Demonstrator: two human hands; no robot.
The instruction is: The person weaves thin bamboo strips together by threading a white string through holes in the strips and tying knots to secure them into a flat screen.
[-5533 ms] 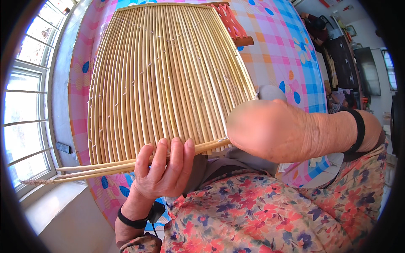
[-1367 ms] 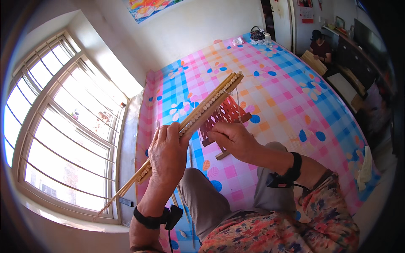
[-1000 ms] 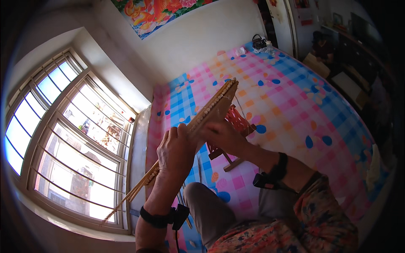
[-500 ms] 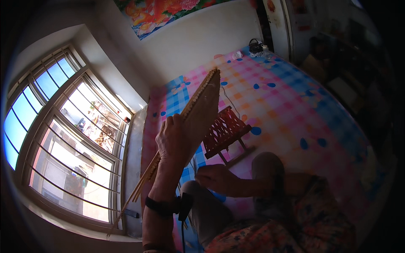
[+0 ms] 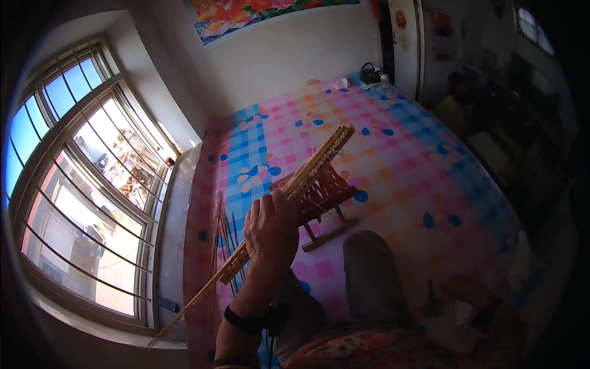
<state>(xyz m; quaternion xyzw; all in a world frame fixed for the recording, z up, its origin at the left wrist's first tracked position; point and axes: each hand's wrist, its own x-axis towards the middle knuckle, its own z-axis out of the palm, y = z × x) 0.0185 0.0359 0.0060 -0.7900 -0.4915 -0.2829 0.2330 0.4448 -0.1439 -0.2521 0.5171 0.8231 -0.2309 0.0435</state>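
My left hand (image 5: 270, 227) is closed around a mat of bound straw stalks (image 5: 319, 157), held edge-on and slanting upward to the right, with loose stalks trailing from its lower end toward the window. Beneath the mat's upper part a red lattice-topped wooden rack (image 5: 324, 197) rests on the checked bed cover (image 5: 393, 178). My right hand (image 5: 461, 289) is low at the right in deep shadow, its fingers hard to make out, near a small dark object (image 5: 432, 298) that looks like scissors.
A barred window (image 5: 86, 215) and sill line the left. Loose thin stalks (image 5: 218, 227) lie along the bed's left. A black bag (image 5: 370, 75) and bottle (image 5: 385, 84) stand at the far corner. In the shadowed right background are a person (image 5: 458, 86) and dark furniture.
The mat, earlier lying broad and face-up, is now edge-on. In the last second my right hand left its underside and moved down to the lower right; my left hand still grips it.
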